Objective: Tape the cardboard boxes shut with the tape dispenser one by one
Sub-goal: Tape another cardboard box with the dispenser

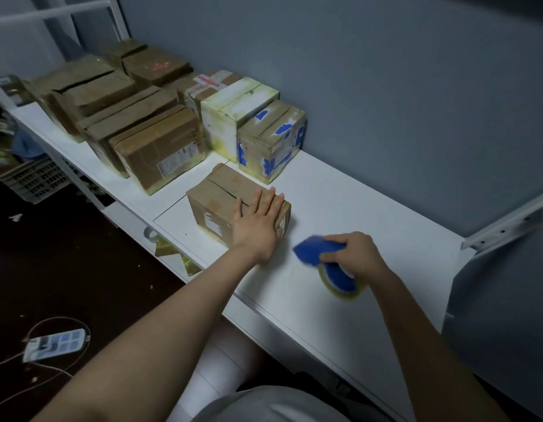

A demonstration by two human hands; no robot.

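Small cardboard box [224, 202] near the desk [340, 214] front edge, left hand [258, 220] flat on it, fingers spread; right hand [355, 251] grips the tape dispenser [328, 263] beside it. Risk: box sliding, tape missing the open seam.

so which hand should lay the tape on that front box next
Right. The right hand grips the tape dispenser just above the table beside the box, while the left hand lies flat on its top, likely steadying it.
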